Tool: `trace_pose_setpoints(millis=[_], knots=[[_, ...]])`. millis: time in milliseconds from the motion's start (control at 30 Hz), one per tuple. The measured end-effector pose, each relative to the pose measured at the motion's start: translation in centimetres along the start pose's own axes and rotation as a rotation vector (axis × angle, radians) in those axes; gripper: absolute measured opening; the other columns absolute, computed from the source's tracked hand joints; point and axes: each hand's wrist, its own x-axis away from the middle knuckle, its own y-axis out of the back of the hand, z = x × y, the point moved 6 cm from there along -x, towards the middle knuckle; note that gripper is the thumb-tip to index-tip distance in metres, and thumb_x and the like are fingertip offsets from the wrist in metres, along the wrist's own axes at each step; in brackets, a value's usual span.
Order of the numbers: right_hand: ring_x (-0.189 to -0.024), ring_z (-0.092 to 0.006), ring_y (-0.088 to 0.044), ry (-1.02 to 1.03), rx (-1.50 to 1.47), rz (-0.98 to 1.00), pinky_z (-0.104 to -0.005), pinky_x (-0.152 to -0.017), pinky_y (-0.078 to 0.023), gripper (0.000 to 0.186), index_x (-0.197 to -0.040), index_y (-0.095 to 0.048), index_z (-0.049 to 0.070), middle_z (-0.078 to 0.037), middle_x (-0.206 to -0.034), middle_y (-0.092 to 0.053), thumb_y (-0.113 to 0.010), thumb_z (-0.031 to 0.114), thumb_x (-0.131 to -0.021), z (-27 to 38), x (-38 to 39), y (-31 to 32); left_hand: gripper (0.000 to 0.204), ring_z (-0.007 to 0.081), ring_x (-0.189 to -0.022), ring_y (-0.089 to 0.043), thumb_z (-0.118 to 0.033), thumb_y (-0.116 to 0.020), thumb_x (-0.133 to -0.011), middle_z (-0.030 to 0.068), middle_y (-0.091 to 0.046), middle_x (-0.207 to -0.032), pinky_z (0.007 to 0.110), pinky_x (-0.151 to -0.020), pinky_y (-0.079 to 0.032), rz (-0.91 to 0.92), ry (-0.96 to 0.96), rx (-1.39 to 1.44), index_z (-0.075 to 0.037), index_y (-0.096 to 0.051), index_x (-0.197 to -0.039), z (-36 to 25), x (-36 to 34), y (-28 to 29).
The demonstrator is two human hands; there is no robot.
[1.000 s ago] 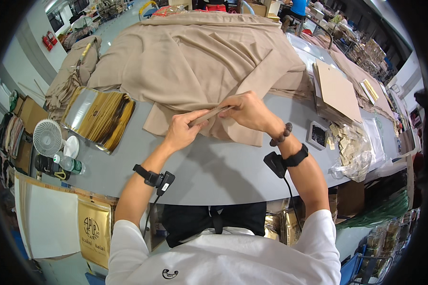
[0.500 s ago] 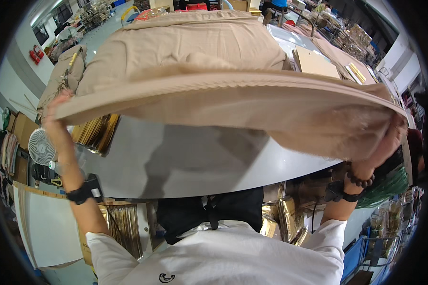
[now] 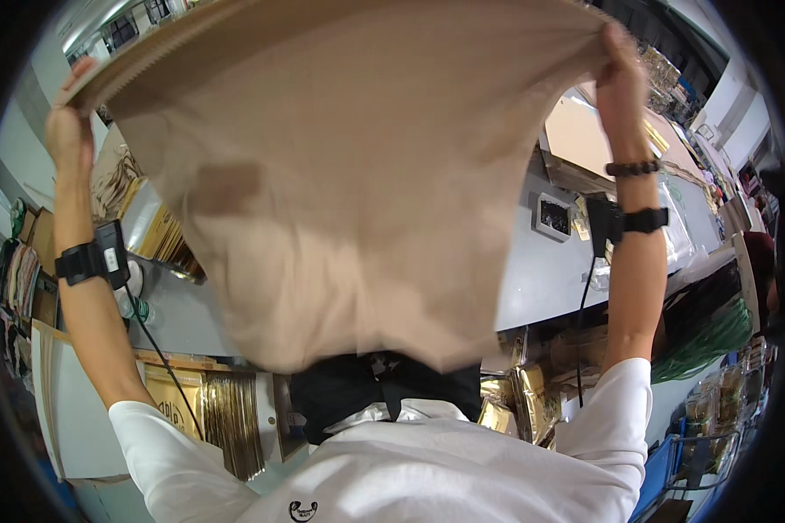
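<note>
Over the grey table, the beige cloth is spread between my 2 hands, its upper edge running long from left to right. My left hand grips 1 end and my right hand the other, so neither is clearly nearer. From that edge the fabric hangs toward me, its blurred bottom overlapping my black garment.

A white short-sleeved shirt with a small dark emblem tops black lower clothing, each forearm wears a black strap with boxy module and thin cable, and a dark beaded bracelet circles the right wrist.
</note>
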Motion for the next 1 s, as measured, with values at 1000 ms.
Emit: trace_pose_setpoints(millis=[1000], knots=[[-0.088, -0.0324, -0.074, -0.429, 1.210, 0.332, -0.0408, -0.077, -0.057, 0.039, -0.113, -0.075, 0.003, -0.016, -0.091, -0.076, -0.077, 0.036, -0.093, -25.3, 23.7, 14.3, 0.050, 0.0177, -0.099, -0.069, -0.030, -0.076, -0.098, 0.0136, -0.074, -0.119, 0.030, -0.087, -0.054, 0.335, 0.958, -0.584, 0.004, -0.066, -0.133, 29.5, 34.2, 2.9]])
